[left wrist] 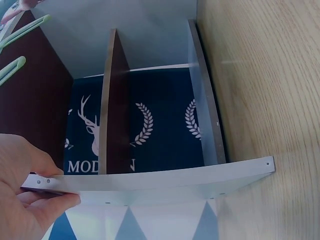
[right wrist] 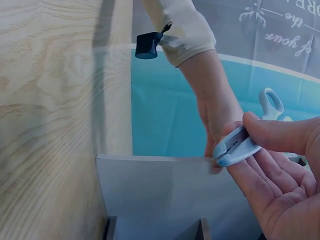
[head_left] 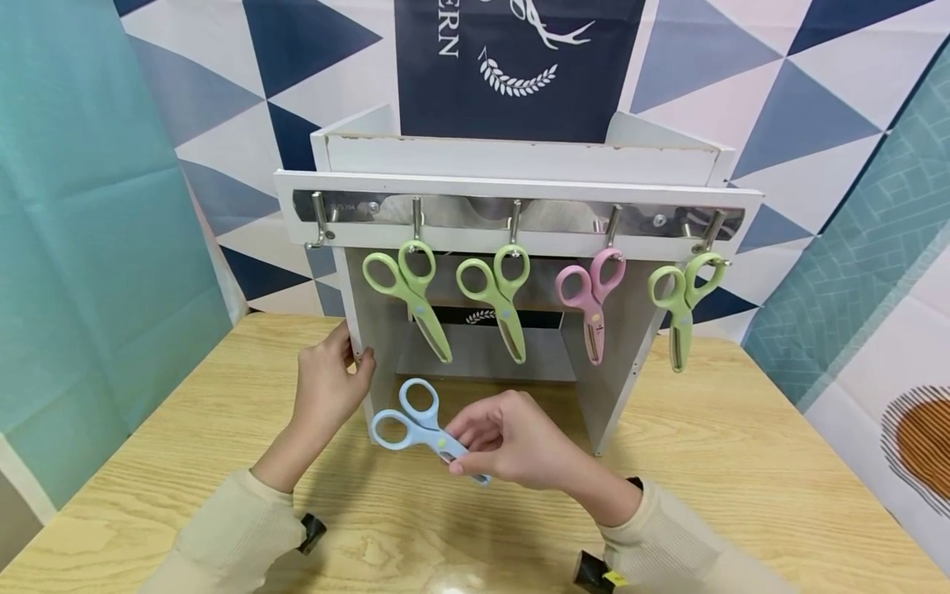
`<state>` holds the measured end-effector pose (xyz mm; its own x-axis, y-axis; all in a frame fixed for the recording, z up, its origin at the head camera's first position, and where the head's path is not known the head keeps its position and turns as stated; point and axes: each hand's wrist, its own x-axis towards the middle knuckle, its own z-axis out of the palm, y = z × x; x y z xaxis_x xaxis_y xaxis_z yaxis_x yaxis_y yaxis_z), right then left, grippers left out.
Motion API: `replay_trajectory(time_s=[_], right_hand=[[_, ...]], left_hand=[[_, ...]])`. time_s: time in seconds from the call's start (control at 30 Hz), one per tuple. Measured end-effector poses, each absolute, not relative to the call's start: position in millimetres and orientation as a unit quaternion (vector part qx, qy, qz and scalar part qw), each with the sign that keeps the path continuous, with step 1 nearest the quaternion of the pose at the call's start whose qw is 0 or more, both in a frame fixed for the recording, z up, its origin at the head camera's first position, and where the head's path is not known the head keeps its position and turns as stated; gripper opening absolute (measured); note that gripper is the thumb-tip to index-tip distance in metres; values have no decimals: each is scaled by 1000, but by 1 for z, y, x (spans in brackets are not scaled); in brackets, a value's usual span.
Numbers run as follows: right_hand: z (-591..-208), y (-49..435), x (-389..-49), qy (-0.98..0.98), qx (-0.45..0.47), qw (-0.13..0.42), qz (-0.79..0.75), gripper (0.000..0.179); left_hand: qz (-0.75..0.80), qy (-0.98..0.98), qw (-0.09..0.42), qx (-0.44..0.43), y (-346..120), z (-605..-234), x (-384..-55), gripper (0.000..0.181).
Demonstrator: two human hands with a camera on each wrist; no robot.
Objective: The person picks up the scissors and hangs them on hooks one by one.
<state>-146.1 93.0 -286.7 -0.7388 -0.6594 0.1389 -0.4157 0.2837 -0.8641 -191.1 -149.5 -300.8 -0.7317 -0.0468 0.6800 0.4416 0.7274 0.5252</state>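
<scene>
My right hand (head_left: pixel 515 441) pinches blue scissors (head_left: pixel 426 425) by the blade end between thumb and fingers, handle loops up and to the left. In the right wrist view the thumb presses on the light-blue blades (right wrist: pixel 237 145). My left hand (head_left: pixel 330 379) grips the front edge of the white shelf's left side panel (left wrist: pixel 150 182). Two pairs of green scissors (head_left: pixel 416 293) (head_left: pixel 500 293), one pair of pink scissors (head_left: pixel 591 301) and another green pair (head_left: pixel 683 305) hang by their loops on the metal hooks above. The leftmost hook (head_left: pixel 320 219) holds nothing.
The white shelf (head_left: pixel 519 158) stands on the wooden table (head_left: pixel 445 544), with a metal hook rail (head_left: pixel 467 210) across its top front. Behind it hangs a triangle-patterned cloth (head_left: pixel 319 49). A teal curtain (head_left: pixel 89 206) covers the left side.
</scene>
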Motion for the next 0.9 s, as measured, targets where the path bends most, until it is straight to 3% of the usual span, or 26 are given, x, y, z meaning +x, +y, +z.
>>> replay_trajectory(time_s=[0.6, 0.77, 0.9], right_hand=[[-262, 76, -144, 803, -347, 77, -479, 19], [-248, 68, -144, 801, -349, 64, -482, 19], [-239, 62, -143, 799, -353, 58, -483, 20]], left_hand=[[-337, -867, 348, -117, -150, -299, -191, 16], [-301, -872, 365, -125, -150, -294, -191, 2], [-286, -867, 386, -134, -149, -293, -189, 12]])
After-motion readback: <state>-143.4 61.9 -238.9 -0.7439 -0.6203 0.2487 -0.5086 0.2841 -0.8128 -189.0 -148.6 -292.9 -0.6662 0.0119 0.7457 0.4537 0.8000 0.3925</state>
